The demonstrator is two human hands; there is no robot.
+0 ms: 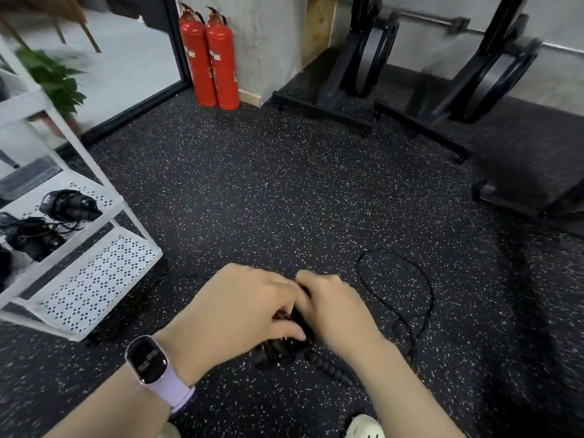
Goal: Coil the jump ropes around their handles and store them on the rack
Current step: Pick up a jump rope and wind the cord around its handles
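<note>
- Both hands work low over the floor: left hand (234,306) and right hand (331,306) curl their fingers round the handles (286,344).
- Loose rope (425,284) trails right; likely light, limp, tangle-prone, so best held by the ribbed handles.
- The rack (94,279) stands left.
</note>
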